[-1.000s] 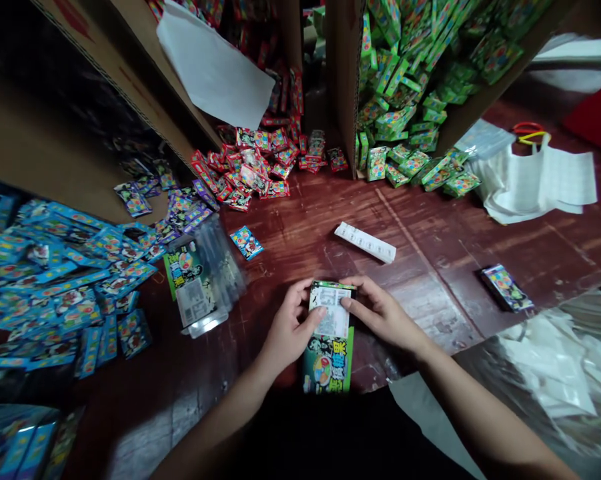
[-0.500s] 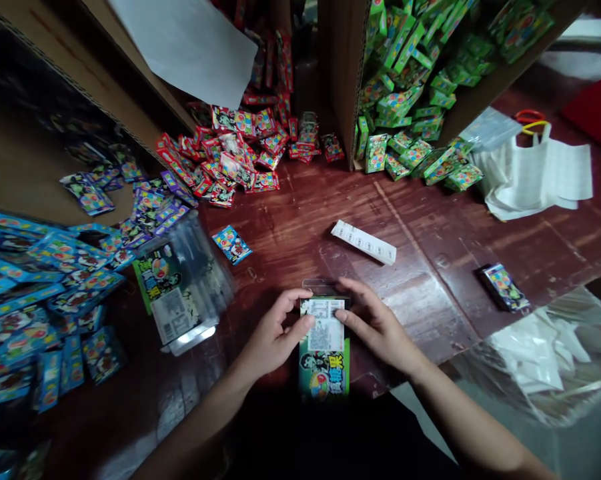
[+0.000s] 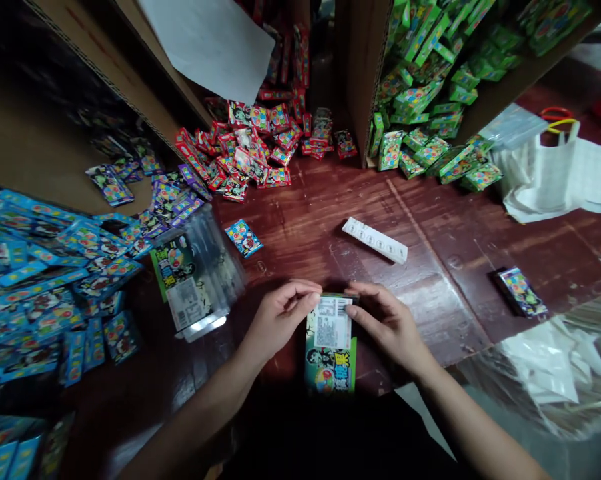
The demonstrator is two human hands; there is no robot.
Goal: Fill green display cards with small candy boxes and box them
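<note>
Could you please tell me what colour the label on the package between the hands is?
The label is white with dark print; the head view shows it best.

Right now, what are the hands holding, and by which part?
A green printed package, by its far end: left hand at the left corner, right hand at the right.

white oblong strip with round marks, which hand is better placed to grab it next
Probably the right hand: the white oblong strip lies ahead of it, farther from the left hand.

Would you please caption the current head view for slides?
Left hand and right hand hold a box by its far end, red packets beyond.
</note>
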